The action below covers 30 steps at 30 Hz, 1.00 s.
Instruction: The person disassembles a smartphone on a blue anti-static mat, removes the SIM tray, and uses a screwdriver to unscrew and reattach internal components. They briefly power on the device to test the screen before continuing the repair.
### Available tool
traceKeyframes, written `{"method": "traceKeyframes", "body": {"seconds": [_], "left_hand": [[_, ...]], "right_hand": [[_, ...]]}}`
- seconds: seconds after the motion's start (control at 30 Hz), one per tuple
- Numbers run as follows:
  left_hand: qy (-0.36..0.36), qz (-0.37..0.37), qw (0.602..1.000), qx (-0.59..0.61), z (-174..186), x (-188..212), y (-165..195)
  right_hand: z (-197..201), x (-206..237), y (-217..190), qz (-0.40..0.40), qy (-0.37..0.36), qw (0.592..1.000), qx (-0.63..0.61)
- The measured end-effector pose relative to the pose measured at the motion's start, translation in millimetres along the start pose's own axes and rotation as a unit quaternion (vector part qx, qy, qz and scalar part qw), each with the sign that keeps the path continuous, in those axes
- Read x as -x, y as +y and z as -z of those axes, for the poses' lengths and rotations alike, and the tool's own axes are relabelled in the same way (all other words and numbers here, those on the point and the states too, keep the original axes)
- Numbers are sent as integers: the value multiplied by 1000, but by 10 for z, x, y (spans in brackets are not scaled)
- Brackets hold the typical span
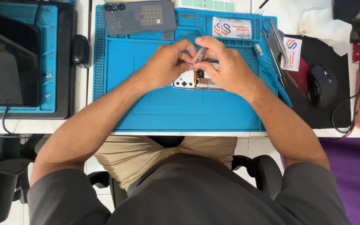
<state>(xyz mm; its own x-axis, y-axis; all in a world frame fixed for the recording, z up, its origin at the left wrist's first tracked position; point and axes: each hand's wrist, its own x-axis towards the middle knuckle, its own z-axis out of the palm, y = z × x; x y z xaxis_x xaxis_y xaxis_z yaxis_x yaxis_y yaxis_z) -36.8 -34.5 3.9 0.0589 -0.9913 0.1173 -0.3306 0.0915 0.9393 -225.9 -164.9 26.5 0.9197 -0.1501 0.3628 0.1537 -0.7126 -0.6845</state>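
Note:
An opened smartphone [190, 79] with exposed circuit boards lies on a blue repair mat [167, 104]. My right hand [221, 62] is closed around a thin grey tool [200, 55] whose tip points down at the phone's middle. My left hand [167, 62] rests on the phone's left part, fingers curled against the tool and the right hand's fingertips. Both hands hide much of the phone. The phone's grey back cover [140, 17] lies at the mat's far edge.
Tweezers [273, 46] and small packets [231, 28] lie at the mat's right and top. A black mouse [321, 85] sits on a dark pad at right, another mouse [80, 50] at left. A dark tablet [9, 62] on a second blue mat is at far left. Cables [355, 108] trail at right.

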Motion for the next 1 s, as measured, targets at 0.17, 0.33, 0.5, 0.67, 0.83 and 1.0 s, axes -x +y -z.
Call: {"method": "traceKeyframes", "body": {"seconds": [0.17, 0.33, 0.5, 0.67, 0.83, 1.0], "left_hand": [[2, 4, 1000, -19, 6, -9, -12], [1, 4, 1000, -11, 7, -15, -29], [-5, 2, 1000, 12, 9, -15, -37], [12, 1, 1000, -18, 22, -19, -38], [5, 23, 1000, -5, 39, -29, -64], [13, -8, 1000, -9, 46, -38, -93]], "right_hand": [[21, -42, -55, 22, 24, 999, -13], [77, -76, -66, 8, 63, 993, -98], [91, -81, -59, 2, 108, 994, 36], [72, -64, -56, -14, 27, 997, -66], [-14, -77, -23, 36, 106, 993, 40], [25, -44, 17, 72, 38, 996, -20]]}}
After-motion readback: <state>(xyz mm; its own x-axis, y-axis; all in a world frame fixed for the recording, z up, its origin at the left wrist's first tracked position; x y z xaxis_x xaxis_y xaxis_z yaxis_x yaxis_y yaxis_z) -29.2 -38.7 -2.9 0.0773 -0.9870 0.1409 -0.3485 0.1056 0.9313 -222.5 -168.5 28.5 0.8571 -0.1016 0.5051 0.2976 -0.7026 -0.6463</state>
